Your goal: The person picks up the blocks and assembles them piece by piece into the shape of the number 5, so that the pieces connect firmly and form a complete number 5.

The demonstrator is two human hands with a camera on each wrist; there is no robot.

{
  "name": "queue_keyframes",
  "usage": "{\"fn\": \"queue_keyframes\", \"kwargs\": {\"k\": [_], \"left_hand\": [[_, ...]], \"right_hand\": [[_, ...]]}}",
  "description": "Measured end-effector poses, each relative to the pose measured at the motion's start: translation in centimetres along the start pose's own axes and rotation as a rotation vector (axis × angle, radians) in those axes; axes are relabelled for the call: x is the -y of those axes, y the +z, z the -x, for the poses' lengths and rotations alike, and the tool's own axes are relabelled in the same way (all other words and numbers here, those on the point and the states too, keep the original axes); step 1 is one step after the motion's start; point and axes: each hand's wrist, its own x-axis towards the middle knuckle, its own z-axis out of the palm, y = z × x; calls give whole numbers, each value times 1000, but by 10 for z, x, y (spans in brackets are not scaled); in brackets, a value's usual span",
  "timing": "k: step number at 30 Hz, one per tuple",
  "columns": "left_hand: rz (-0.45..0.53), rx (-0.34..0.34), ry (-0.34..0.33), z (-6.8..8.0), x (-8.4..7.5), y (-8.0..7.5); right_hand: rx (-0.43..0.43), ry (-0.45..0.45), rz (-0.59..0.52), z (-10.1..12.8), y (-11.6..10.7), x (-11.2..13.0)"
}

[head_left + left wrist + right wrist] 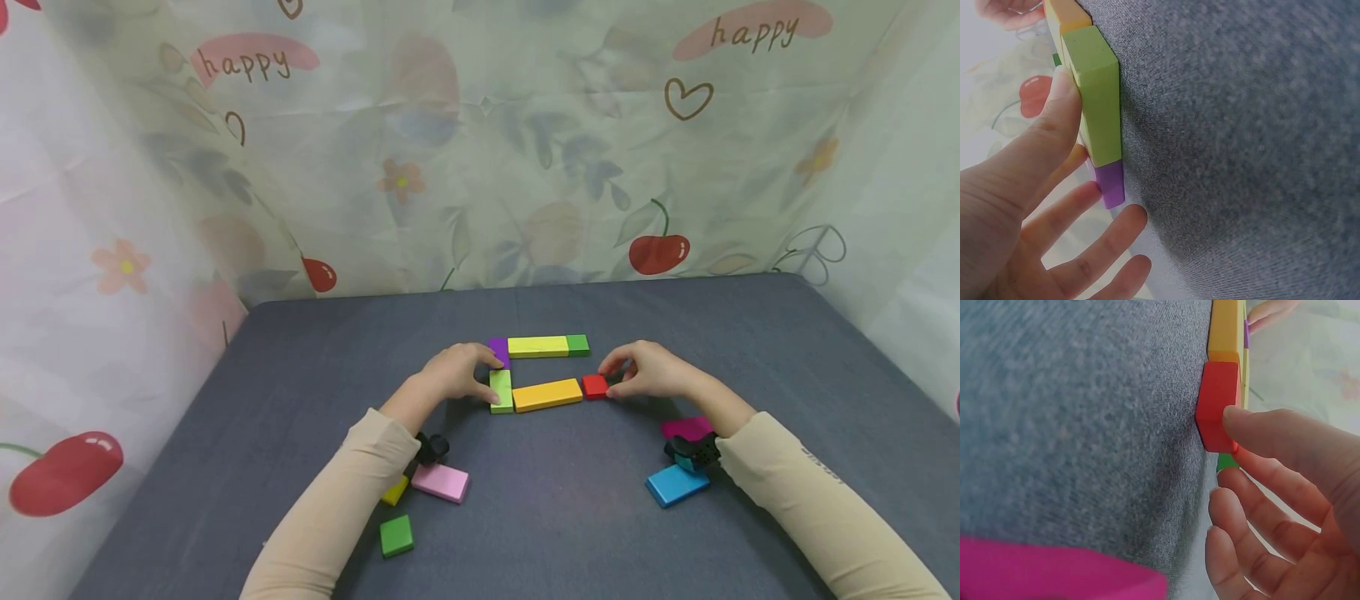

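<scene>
Head view, nearest first: a small green block (396,535) lies on the grey cloth table (570,517) beside the left forearm, with a yellow block (394,492) half hidden under that sleeve and a pink block (440,482) just past it. On the other side, a blue block (677,485) lies by the right wrist, and a magenta block (686,427) sits just beyond it, partly covered by the wrist camera.

Farther out, both hands rest at a flat arrangement of blocks. The left hand (455,372) has its thumb pressed against the side of the light green block (501,391), while the other fingers are loosely spread and reach toward the purple block (498,352) that abuts it; the left wrist view shows the thumb (1063,103) flat on the light green block (1099,100) and the fingers uncurled, closing on nothing. An orange bar (547,394) runs from the light green block to the red block (595,386). The right hand (651,371) touches this red block at its outer end; the right wrist view shows the thumb tip (1254,428) on the red block (1217,403) and the remaining fingers relaxed beside it.

Beyond these, a yellow-green bar (537,347) lies next to the purple block, ending in a small dark green block (577,344). A cherry-print curtain (480,142) hangs behind the table.
</scene>
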Motion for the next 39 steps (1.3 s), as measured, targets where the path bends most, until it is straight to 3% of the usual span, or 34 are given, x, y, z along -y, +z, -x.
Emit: {"fn": "queue_keyframes", "kwargs": {"k": [39], "left_hand": [[-5,-3,5,2,-2,-1]], "right_hand": [[9,-19,-9,0,2,1]]}}
